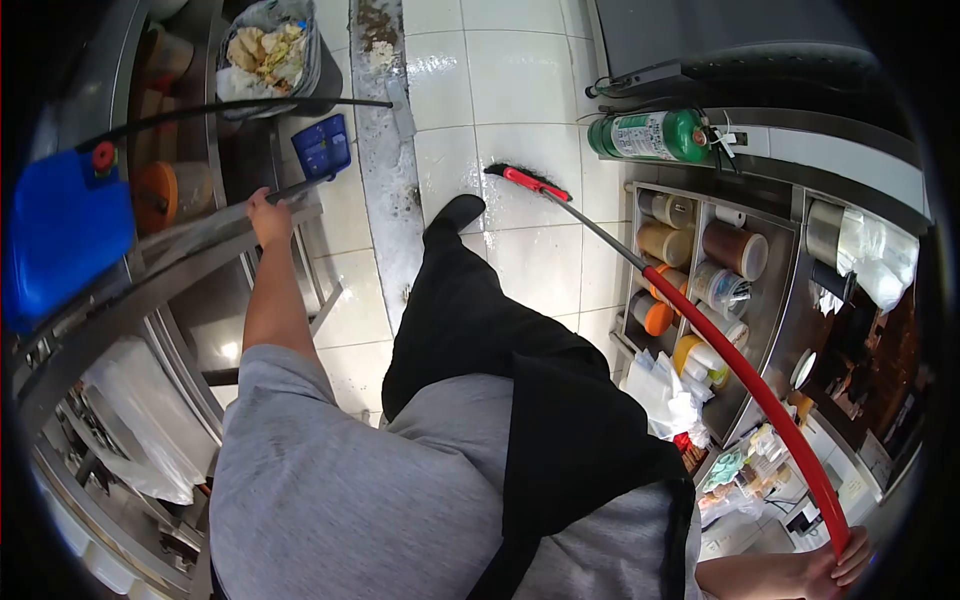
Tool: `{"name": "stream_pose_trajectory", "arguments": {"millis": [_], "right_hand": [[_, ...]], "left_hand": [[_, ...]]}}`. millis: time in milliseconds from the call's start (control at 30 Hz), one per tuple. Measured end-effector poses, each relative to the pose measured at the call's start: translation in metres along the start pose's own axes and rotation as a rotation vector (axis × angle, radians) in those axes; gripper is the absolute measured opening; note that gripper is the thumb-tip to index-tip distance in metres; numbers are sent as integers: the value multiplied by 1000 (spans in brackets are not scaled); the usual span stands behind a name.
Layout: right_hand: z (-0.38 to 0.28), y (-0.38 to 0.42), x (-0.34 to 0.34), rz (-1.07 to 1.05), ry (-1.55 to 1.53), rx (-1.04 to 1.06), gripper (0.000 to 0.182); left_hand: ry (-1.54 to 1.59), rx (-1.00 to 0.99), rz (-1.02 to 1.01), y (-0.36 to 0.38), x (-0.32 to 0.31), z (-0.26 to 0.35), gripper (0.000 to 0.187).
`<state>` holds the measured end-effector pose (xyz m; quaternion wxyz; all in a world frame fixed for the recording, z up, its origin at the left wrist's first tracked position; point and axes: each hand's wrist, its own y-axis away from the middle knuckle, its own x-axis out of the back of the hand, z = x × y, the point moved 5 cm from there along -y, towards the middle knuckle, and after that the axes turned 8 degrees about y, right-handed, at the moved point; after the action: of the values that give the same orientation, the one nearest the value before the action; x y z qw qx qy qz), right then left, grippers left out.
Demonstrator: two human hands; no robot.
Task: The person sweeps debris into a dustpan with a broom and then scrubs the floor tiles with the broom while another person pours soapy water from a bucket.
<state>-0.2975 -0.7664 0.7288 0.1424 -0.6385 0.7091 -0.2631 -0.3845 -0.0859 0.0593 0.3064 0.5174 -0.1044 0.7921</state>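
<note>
My left hand is closed round the handle of a blue dustpan, whose pan hangs over the floor beside the bin. At the lower right my right hand grips the end of a long red broom handle. That handle runs up and left to a red broom head with dark bristles, resting on the wet white tiles just right of my black shoe. Dustpan and broom head are apart.
A lined bin of food scraps stands at the upper left, near a dirty floor channel. Steel shelving and a blue container line the left. On the right are a green cylinder and a rack of jars.
</note>
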Motion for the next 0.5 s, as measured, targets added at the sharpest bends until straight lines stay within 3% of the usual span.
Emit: {"name": "stream_pose_trajectory", "arguments": {"millis": [67, 100, 167, 200, 267, 300, 367, 433, 467, 500], "right_hand": [[3, -9, -8, -62, -50, -24, 46], [6, -14, -11, -48, -39, -27, 46], [12, -22, -32, -181, -179, -8, 46], [15, -28, -40, -149, -162, 1, 46], [18, -36, -65, -288, -262, 83, 47], [19, -39, -70, -249, -233, 91, 47], [16, -41, -82, -357, -289, 149, 47], [13, -36, -82, -343, -270, 183, 45], [12, -29, -83, -385, -277, 186, 45], [13, -22, -82, -425, -284, 188, 45]], "left_hand": [[-86, 26, 246, 6, 19, 31, 43], [-86, 10, 237, 13, 20, 51, 43], [-277, -283, 339, 32, 20, 123, 47], [-79, -438, 110, 39, 1, 159, 50], [408, -767, -265, 89, -43, 257, 53], [591, -711, -596, 132, -46, 329, 56], [647, -1083, -999, 219, -49, 434, 73], [852, -1406, -1206, 296, -22, 507, 82], [905, -1459, -1306, 329, -16, 524, 81], [847, -1358, -1330, 345, -23, 529, 51]]}}
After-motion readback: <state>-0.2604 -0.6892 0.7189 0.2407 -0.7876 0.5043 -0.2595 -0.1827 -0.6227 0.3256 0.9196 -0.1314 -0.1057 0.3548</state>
